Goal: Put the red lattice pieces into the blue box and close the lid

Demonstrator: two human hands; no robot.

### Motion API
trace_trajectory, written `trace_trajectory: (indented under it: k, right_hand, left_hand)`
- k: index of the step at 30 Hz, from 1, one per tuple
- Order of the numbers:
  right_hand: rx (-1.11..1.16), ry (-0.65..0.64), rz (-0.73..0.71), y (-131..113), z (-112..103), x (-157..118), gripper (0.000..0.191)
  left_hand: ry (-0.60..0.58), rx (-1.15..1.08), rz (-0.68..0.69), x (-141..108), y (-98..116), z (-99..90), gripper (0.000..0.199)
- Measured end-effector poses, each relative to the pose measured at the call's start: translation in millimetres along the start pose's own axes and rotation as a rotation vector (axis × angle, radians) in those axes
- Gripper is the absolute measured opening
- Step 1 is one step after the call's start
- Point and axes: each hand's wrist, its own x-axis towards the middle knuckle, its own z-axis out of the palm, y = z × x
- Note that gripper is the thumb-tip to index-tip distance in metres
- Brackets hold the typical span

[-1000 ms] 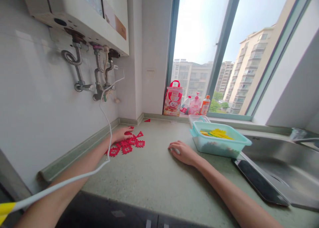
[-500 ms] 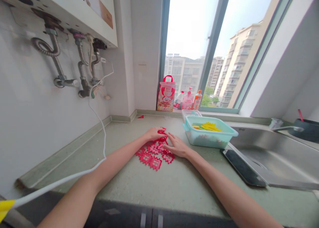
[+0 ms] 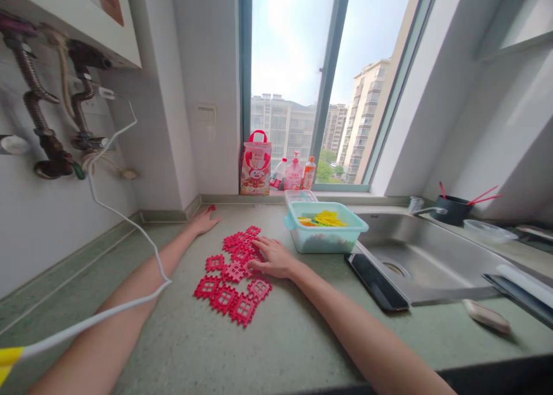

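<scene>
Several red window-shaped plastic building pieces [image 3: 224, 297] with toothed edges lie spread over the countertop, some of them overlapping. My right hand [image 3: 274, 258] rests at the right side of this group, fingers apart and touching the pieces under them. Farther back and to the left, my left hand [image 3: 203, 223] stretches to a small red piece [image 3: 211, 208] near the back corner. Its fingertips are at that piece, with the thumb held away from them. The small piece's shape is partly hidden by the fingers.
A turquoise tub [image 3: 328, 243] holding yellow pieces stands right of my right hand. A black phone [image 3: 375, 283] lies beside the steel sink [image 3: 432, 262]. A white cable [image 3: 129, 306] crosses over my left forearm. Bottles [image 3: 294, 175] and a red-handled bag [image 3: 256, 170] line the windowsill.
My left hand has left the group and reached to the small red piece at the back left. The red pieces lie more spread out. My view has turned right.
</scene>
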Motion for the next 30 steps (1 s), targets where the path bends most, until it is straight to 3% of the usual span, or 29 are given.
trace_trajectory:
  k: [3, 6, 10, 14, 18, 22, 25, 30]
  right_hand:
    - [-0.006, -0.008, -0.022, 1.2, -0.2, -1.2, 0.076]
    - [-0.01, -0.023, -0.041, 2.7, 1.4, -2.1, 0.072]
    - [-0.008, -0.032, -0.04, 2.1, 3.6, -3.3, 0.067]
    - [-0.003, -0.021, -0.052, -4.7, 2.0, -5.2, 0.061]
    - [-0.01, -0.013, -0.067, -14.8, -1.3, -8.1, 0.056]
    - [-0.015, 0.057, -0.046, -21.2, -7.5, -11.7, 0.045]
    - [0.006, 0.121, -0.123, -25.0, -19.7, -14.4, 0.034]
    - [0.075, 0.086, -0.254, -36.0, -43.7, -20.1, 0.021]
  left_hand:
    - [-0.024, 0.008, -0.022, -15.8, -4.6, 9.0, 0.061]
    - [-0.055, -0.006, 0.053, -47.7, -0.5, 9.8, 0.064]
    - [-0.07, -0.023, 0.171, -107.8, 10.0, -1.4, 0.059]
    - [-0.007, -0.05, 0.271, -151.1, 18.6, -21.3, 0.037]
    - [0.003, -0.018, 0.287, -164.7, 19.5, -39.3, 0.023]
    - [0.003, 0.051, 0.371, -167.8, 19.5, -51.6, 0.023]
    - [0.019, 0.025, 0.449, -169.6, 25.7, -56.9, 0.025]
    - [-0.145, -0.145, 0.63, -172.7, 43.2, -57.4, 0.026]
